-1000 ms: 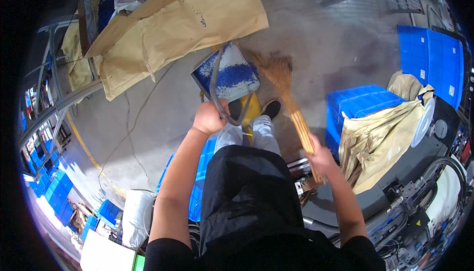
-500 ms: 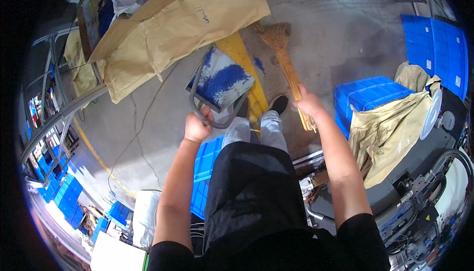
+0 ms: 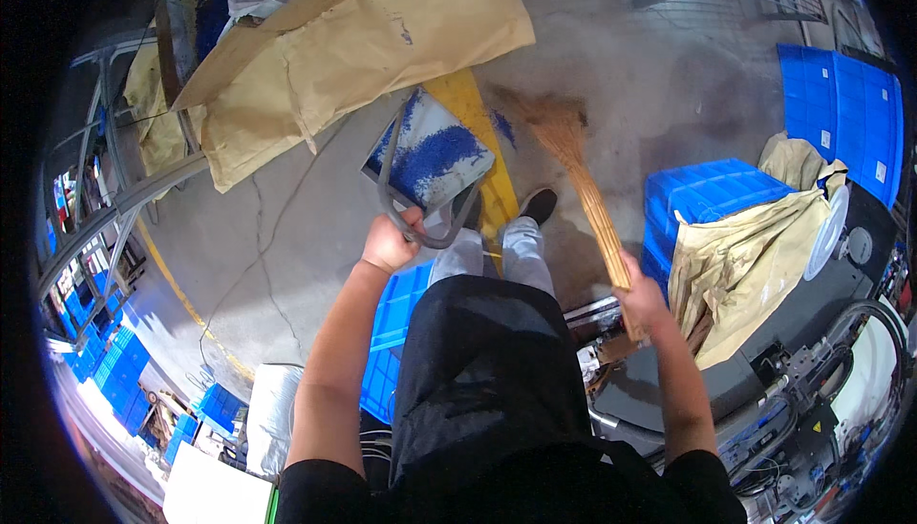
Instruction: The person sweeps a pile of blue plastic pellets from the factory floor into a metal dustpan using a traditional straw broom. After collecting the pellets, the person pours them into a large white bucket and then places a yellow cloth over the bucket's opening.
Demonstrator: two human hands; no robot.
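Note:
My left hand (image 3: 393, 240) is closed round the grey looped handle of a dustpan (image 3: 411, 188). Blue granules (image 3: 435, 156) lie spread across the dustpan's pale metal pan. In my right hand (image 3: 642, 297) is the handle end of a straw broom (image 3: 590, 190), gripped with the fingers wrapped round it. The broom slants up and left, its bristles (image 3: 554, 121) blurred over the floor. Between dustpan and bristles, a small patch of blue granules (image 3: 502, 129) lies beside the yellow floor stripe (image 3: 458, 94).
A large brown paper sheet (image 3: 382, 46) hangs from a container at the far left. On the right stand blue crates (image 3: 716, 190), one partly covered by a paper sack (image 3: 745, 266), next to machinery (image 3: 812, 409). A metal frame (image 3: 115, 213) runs along the left; cables (image 3: 263, 256) cross the floor.
My right hand has moved right and nearer to me with the broom, and the bristles have shifted right and slightly nearer. The dustpan in my left hand stays almost in place.

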